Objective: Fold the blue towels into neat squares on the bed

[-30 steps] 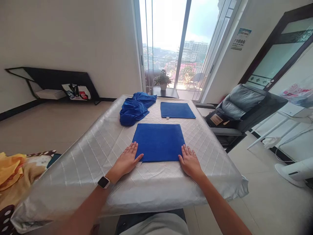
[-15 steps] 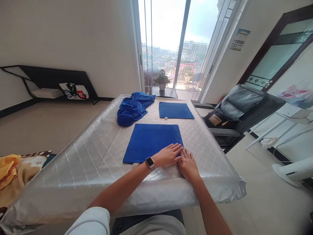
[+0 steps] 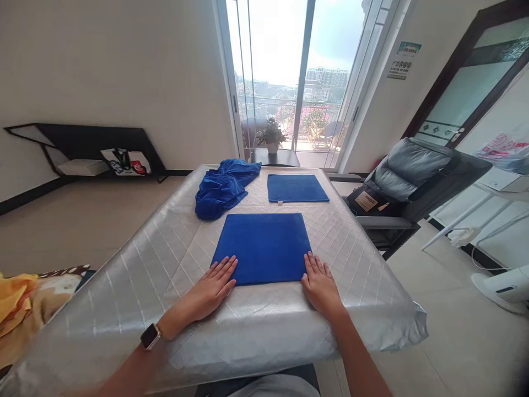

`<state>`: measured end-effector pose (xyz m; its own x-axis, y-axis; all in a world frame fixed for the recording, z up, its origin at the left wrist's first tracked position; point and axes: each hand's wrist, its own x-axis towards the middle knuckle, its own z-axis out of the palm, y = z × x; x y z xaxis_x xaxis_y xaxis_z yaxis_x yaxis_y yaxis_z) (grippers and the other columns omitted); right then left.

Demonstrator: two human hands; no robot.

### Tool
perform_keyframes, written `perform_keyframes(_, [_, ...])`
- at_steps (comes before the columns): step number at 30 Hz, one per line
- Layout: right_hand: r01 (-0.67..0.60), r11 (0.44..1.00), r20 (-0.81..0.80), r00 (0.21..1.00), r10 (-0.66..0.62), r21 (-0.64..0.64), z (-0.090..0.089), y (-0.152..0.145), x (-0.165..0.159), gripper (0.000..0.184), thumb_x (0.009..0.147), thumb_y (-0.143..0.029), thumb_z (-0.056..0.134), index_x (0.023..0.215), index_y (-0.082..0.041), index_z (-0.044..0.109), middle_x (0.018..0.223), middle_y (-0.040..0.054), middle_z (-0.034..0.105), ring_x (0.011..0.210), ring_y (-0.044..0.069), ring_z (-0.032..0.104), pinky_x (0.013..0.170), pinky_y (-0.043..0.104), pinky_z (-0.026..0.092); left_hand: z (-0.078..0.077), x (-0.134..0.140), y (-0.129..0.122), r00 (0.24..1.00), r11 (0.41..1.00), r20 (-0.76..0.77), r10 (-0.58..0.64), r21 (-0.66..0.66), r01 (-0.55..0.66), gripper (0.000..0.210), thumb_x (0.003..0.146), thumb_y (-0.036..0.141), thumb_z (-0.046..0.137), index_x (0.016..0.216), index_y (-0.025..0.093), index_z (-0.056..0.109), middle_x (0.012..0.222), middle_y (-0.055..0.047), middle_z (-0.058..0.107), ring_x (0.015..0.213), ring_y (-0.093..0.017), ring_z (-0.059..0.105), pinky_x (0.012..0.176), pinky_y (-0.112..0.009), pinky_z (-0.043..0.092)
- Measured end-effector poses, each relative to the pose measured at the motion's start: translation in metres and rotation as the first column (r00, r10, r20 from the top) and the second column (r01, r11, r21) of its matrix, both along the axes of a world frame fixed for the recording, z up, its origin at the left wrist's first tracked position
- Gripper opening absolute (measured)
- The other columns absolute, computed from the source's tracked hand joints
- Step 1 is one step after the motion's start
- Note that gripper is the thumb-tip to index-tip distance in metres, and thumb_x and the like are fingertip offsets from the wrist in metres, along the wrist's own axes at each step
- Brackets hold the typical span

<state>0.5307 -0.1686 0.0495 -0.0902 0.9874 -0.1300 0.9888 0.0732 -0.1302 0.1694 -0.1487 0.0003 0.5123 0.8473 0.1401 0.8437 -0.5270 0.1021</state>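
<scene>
The fingers of my left hand are straight and released; they lie flat over the near left corner of a flat, four-sided, dark blue cloth of soft-looking fabric, and grasp nothing. The fingers of my right hand are also stretched and loose, and they rest upon its near right corner. The dark blue cloth is between my two hands, on the near part of the worktop, which has a shiny silver cover with a pattern of crossed lines. The cloth looks folded, but I cannot count its layers.

I judge that the step in hand is to make this cloth smooth and to set its corners straight. The next move, in my opinion, calls for light and equal pressure of both palms, so that the edge does not slip or wrinkle; if the cloth must be lifted, the fingers should first go under its two sides.

Farther, toward the window, lies a second flat blue cloth with a small white label at its near edge. To the left of it is a crumpled blue cloth, lying in a loose heap.
</scene>
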Motion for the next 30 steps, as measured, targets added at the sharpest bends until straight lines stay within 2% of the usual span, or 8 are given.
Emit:
perform_keyframes(3, [0.006, 1.000, 0.004, 1.000, -0.006, -0.010, 0.002, 0.000, 0.000, 0.064, 0.102, -0.028, 0.023, 0.164, -0.014, 0.016, 0.169, -0.0007, 0.009, 0.158, 0.019, 0.011, 0.129, 0.044, 0.010, -0.006, -0.006, -0.013, 0.999, 0.997, 0.045, 0.013, 0.076, -0.017, 0.060, 0.108, 0.045, 0.029, 0.163, 0.024, 0.018, 0.164, -0.007, 0.034, 0.151, -0.023, 0.033, 0.123, -0.045, 0.032])
perform_keyframes(7, [-0.014, 0.999, 0.003, 1.000, 0.014, -0.036, 0.004, 0.000, 0.002, 0.064, 0.103, -0.029, 0.021, 0.164, -0.014, 0.014, 0.170, -0.0003, 0.008, 0.158, 0.019, 0.010, 0.129, 0.043, 0.010, -0.001, 0.003, -0.017, 0.990, 0.994, 0.136, 0.023, 0.106, -0.037, 0.057, 0.107, 0.048, 0.034, 0.157, 0.022, 0.038, 0.159, -0.008, 0.044, 0.147, -0.025, 0.041, 0.121, -0.049, 0.037])
perform_keyframes(12, [-0.034, 0.996, 0.020, 0.999, 0.036, -0.078, 0.016, 0.007, 0.008, 0.064, 0.104, -0.035, 0.024, 0.164, -0.015, 0.015, 0.170, 0.0003, 0.007, 0.158, 0.023, 0.010, 0.128, 0.046, 0.014, 0.012, 0.006, -0.022, 0.952, 0.984, 0.306, 0.012, 0.164, -0.065, 0.042, 0.103, 0.051, 0.044, 0.126, 0.027, 0.070, 0.134, -0.007, 0.068, 0.124, -0.025, 0.063, 0.107, -0.045, 0.053])
perform_keyframes(15, [-0.055, 0.997, 0.039, 0.998, 0.057, -0.056, 0.033, 0.026, 0.009, 0.064, 0.105, -0.038, 0.024, 0.164, -0.015, 0.016, 0.170, 0.0009, 0.009, 0.158, 0.024, 0.010, 0.127, 0.047, 0.013, 0.019, 0.007, -0.025, 0.936, 0.981, 0.353, 0.017, 0.174, -0.083, 0.037, 0.102, 0.049, 0.046, 0.110, 0.027, 0.075, 0.114, -0.007, 0.073, 0.106, -0.023, 0.070, 0.096, -0.042, 0.058])
perform_keyframes(20, [-0.105, 0.994, 0.033, 0.994, 0.105, 0.006, 0.052, 0.087, -0.002, 0.063, 0.106, -0.043, 0.021, 0.164, -0.016, 0.020, 0.170, 0.0037, 0.013, 0.158, 0.024, 0.011, 0.127, 0.046, 0.012, 0.025, 0.010, -0.026, 0.934, 0.982, 0.357, 0.008, 0.174, -0.075, 0.035, 0.103, 0.047, 0.046, 0.104, 0.025, 0.073, 0.104, -0.006, 0.074, 0.098, -0.023, 0.069, 0.091, -0.042, 0.059])
perform_keyframes(24, [-0.057, 0.998, 0.016, 0.998, 0.056, 0.018, 0.031, 0.127, -0.015, 0.062, 0.107, -0.041, 0.019, 0.164, -0.014, 0.021, 0.170, 0.0077, 0.014, 0.157, 0.025, 0.013, 0.126, 0.046, 0.013, 0.027, 0.011, -0.027, 0.938, 0.985, 0.346, 0.004, 0.163, -0.065, 0.033, 0.103, 0.046, 0.046, 0.103, 0.025, 0.072, 0.104, -0.006, 0.073, 0.097, -0.022, 0.069, 0.090, -0.040, 0.058])
perform_keyframes(27, [-0.005, 0.999, -0.013, 1.000, 0.006, 0.037, 0.005, 0.137, -0.019, 0.063, 0.108, -0.041, 0.018, 0.163, -0.012, 0.020, 0.170, 0.0093, 0.014, 0.157, 0.025, 0.013, 0.126, 0.046, 0.012, 0.029, 0.011, -0.028, 0.946, 0.988, 0.323, 0.005, 0.144, -0.055, 0.031, 0.104, 0.043, 0.046, 0.103, 0.025, 0.071, 0.104, -0.005, 0.073, 0.097, -0.021, 0.068, 0.090, -0.039, 0.056])
perform_keyframes(30, [-0.006, 0.998, -0.032, 0.999, 0.008, 0.061, -0.009, 0.137, -0.017, 0.064, 0.108, -0.042, 0.018, 0.163, -0.010, 0.019, 0.171, 0.0096, 0.012, 0.158, 0.025, 0.009, 0.126, 0.045, 0.010, 0.035, 0.011, -0.029, 0.955, 0.991, 0.297, 0.002, 0.130, -0.043, 0.030, 0.103, 0.041, 0.045, 0.102, 0.024, 0.070, 0.103, -0.006, 0.072, 0.097, -0.022, 0.067, 0.089, -0.039, 0.056])
